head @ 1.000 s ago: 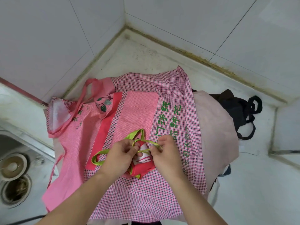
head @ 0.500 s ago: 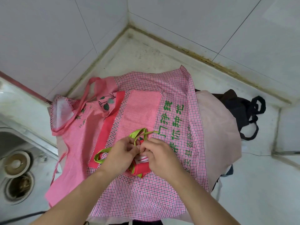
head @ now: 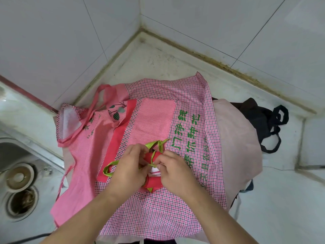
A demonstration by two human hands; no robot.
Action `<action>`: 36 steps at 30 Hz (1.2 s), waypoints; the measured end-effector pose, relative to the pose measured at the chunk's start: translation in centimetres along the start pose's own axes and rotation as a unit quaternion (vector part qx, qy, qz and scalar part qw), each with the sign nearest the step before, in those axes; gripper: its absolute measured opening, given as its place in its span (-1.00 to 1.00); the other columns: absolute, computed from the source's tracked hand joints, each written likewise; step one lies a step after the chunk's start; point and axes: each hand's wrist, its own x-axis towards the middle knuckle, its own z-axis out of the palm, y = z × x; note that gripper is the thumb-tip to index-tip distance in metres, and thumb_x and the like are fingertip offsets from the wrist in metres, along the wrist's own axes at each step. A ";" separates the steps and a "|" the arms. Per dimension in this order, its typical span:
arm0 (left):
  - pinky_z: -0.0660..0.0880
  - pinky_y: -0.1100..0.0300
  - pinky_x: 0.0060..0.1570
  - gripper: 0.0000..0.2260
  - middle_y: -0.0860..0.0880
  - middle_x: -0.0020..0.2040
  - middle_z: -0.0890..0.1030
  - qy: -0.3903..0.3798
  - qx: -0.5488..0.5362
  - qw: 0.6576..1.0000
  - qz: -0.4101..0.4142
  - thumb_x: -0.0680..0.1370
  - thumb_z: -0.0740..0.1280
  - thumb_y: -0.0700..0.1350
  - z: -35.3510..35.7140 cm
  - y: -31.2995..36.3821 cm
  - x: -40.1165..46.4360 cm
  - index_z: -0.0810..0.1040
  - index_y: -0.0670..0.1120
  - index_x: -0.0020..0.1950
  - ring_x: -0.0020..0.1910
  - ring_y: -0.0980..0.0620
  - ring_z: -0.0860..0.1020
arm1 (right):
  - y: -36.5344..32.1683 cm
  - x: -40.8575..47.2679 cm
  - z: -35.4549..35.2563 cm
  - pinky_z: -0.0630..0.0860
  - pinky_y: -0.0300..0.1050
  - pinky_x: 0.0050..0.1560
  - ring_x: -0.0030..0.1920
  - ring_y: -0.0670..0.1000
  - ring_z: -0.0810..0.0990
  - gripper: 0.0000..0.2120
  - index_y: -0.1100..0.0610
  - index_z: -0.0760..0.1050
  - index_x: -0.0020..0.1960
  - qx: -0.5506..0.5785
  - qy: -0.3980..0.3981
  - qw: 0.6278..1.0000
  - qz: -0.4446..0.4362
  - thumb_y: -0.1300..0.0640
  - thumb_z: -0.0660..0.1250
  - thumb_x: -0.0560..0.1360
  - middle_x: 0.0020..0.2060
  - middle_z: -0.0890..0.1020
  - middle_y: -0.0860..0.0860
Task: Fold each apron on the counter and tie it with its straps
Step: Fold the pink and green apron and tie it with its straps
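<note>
White tiled walls meet in a corner behind a pale worktop [head: 158, 55] heaped with aprons; both hands work a knot on a small red bundle.

Near the front of the heap, on a spread pink checked apron [head: 158, 208], lies the folded red apron [head: 152, 184], small and tight; the left hand [head: 129, 170] and right hand [head: 173, 170] sit over it, fingers curled and pinching its green straps [head: 154, 144], which cross above the bundle; probably the knot is being drawn tight while the hands' weight keeps the folds from springing open; one green loop trails out to the left; a black apron [head: 263, 120] waits behind at the right; a sink [head: 21, 189] lies at the left.
</note>
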 end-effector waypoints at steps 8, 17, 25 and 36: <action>0.51 0.39 0.01 -0.70 0.18 -0.02 0.54 0.010 0.034 0.998 0.058 0.43 0.50 -0.37 0.2 -0.2 -0.5 0.64 0.05 -0.16 0.01 0.16 0.57 | -0.5 0.6 -0.1 0.39 -0.22 -0.07 -0.07 -0.15 0.50 -0.83 -0.01 0.53 -0.08 0.147 -0.039 0.981 0.121 0.14 0.27 0.68 -0.07 0.54 -0.10; 0.55 0.35 -0.05 -0.93 0.21 0.02 0.59 0.004 0.079 0.995 0.068 0.46 0.60 -0.08 1.1 0.1 -0.9 0.78 0.00 -0.09 -0.06 0.26 0.59 | -0.7 0.7 -0.2 0.57 -0.09 -0.09 -0.13 -0.07 0.62 -0.85 0.02 0.63 -0.11 0.201 -0.025 0.965 0.168 0.15 0.35 0.62 -0.18 0.65 -0.08; 0.30 0.59 0.01 -0.77 0.11 0.04 0.64 -0.071 -0.031 0.994 -0.077 0.43 0.60 -0.24 -0.5 -0.2 0.5 0.68 0.00 -0.36 0.06 0.35 0.53 | 1.3 -0.4 -0.2 0.50 -0.26 -0.24 -0.21 -0.14 0.65 -0.80 -0.01 0.66 -0.21 0.245 0.082 0.938 0.233 0.26 0.48 0.51 -0.23 0.66 -0.06; 0.53 0.09 0.14 -0.84 0.01 -0.04 0.61 -0.154 -0.084 0.973 -0.153 0.50 0.51 -0.30 -2.3 -1.0 1.1 0.68 -0.15 -0.27 0.01 0.02 0.62 | 2.9 -0.9 0.8 0.42 -0.39 -0.26 -0.24 -0.16 0.59 -0.76 0.06 0.64 -0.21 0.106 0.159 0.956 0.220 0.37 0.40 0.48 -0.28 0.61 -0.12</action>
